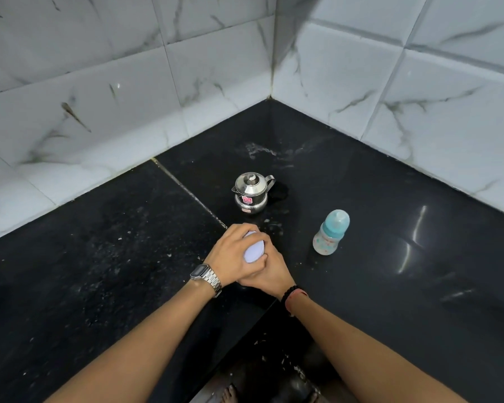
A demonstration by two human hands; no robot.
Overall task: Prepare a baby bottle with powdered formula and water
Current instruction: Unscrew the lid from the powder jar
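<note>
A small container with a white lid (254, 251) stands on the black counter (128, 257) near its inner corner edge. My left hand (235, 253) curls over the lid from above. My right hand (269, 271) wraps round the container's body from the right, so the body is hidden. A baby bottle (330, 232) with a teal collar and a clear cap over the teat stands upright to the right of my hands, untouched. Behind my hands sits a small steel kettle (250, 192) with its lid on.
White marble-look tiled walls (186, 82) close the counter at the back and right. White specks dot the counter around the kettle. The counter's front edge (262, 315) cuts inward below my wrists, and bare feet show on the floor beneath.
</note>
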